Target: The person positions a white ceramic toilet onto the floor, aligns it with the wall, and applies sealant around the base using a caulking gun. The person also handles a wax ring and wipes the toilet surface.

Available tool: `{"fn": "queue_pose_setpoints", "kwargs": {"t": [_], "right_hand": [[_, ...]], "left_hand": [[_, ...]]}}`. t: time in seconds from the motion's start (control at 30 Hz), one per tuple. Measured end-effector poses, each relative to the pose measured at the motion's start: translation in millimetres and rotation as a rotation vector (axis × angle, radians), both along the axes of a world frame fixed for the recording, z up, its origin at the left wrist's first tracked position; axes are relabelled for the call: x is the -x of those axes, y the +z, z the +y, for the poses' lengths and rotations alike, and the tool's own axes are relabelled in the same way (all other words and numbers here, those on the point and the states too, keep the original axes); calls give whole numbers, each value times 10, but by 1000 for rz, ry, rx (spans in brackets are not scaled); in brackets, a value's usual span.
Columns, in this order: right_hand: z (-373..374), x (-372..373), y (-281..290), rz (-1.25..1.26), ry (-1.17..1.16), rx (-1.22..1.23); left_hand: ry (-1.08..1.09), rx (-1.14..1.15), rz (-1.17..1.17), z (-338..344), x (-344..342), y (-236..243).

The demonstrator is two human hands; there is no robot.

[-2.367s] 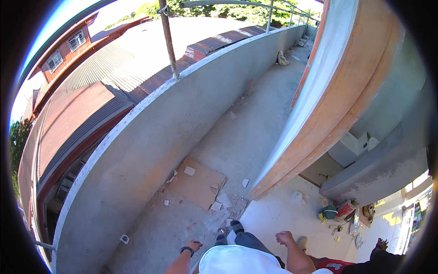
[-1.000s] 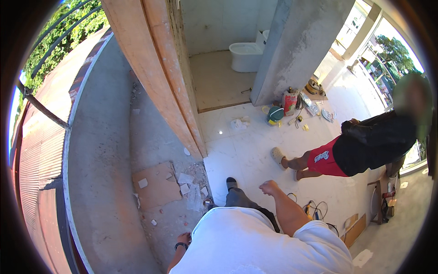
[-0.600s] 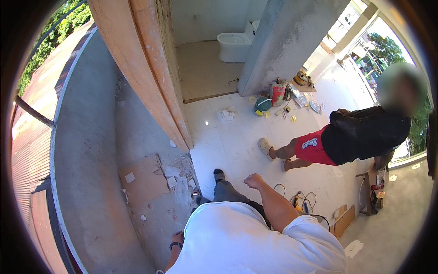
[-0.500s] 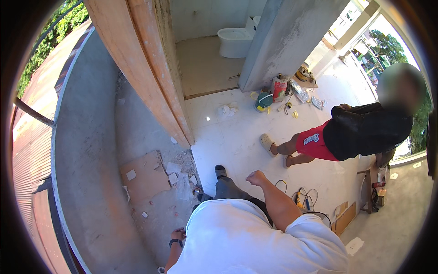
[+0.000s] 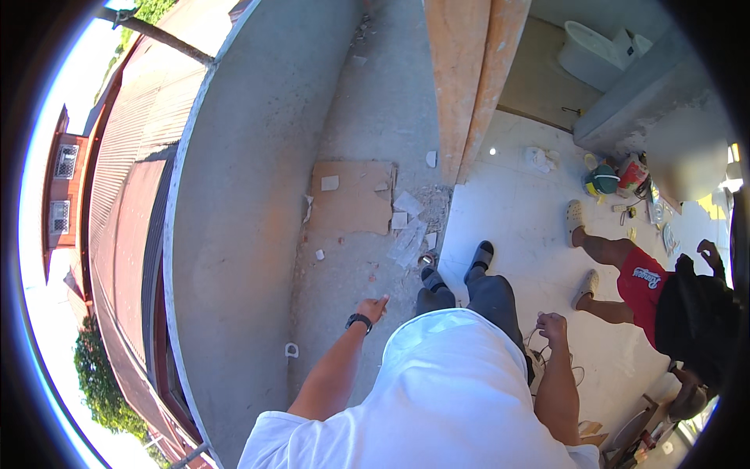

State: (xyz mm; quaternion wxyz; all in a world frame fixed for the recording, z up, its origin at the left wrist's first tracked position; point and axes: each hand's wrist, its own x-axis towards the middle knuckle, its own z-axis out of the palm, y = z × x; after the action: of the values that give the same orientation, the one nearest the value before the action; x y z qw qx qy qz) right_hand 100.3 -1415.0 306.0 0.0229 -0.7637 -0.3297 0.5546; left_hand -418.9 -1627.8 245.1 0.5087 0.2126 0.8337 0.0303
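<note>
My left hand (image 5: 373, 308), with a dark watch (image 5: 359, 321) at the wrist, hangs over the rough concrete floor strip. It looks empty, its fingers partly stretched out. Over the white tiles, my right hand (image 5: 552, 327) is curled into a loose fist with nothing visible in it. Neither hand touches anything. My left foot, in a dark slipper (image 5: 432, 277), is on the concrete side, and my right slipper (image 5: 480, 256) is on the tiles. Ahead of my left hand lie a flat cardboard sheet (image 5: 351, 211) and crumpled clear plastic (image 5: 408, 246).
A low concrete wall (image 5: 242, 195) runs along the left. An orange-brown door frame (image 5: 461, 86) stands ahead. On the right, a person in red shorts (image 5: 642, 283) stands near a green bucket (image 5: 601, 181) and a red-and-white sack (image 5: 631, 173). A toilet (image 5: 591, 56) is beyond.
My view has swung left, toward the low wall. My left hand has come forward and my right hand back beside my body. My feet have moved, and the other person now appears farther right.
</note>
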Motion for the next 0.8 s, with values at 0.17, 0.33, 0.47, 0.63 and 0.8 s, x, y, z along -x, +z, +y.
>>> {"fn": "queue_pose_setpoints", "kwargs": {"t": [0.17,0.33,0.47,0.63,0.8], "right_hand": [[-200,-295,68,-47,-160,53],[-121,-446,61,-23,-147,102],[171,-628,-98,15,-61,112],[707,-791,-182,-105,480,11],[1227,-448,439,-369,1649,-232]], "left_hand": [[-408,28,132,257,36,265],[-30,81,-140,372,-132,581],[-720,129,26,469,-366,1184],[-997,37,119,645,-101,1980],[-256,-193,319,986,171,1656]]}}
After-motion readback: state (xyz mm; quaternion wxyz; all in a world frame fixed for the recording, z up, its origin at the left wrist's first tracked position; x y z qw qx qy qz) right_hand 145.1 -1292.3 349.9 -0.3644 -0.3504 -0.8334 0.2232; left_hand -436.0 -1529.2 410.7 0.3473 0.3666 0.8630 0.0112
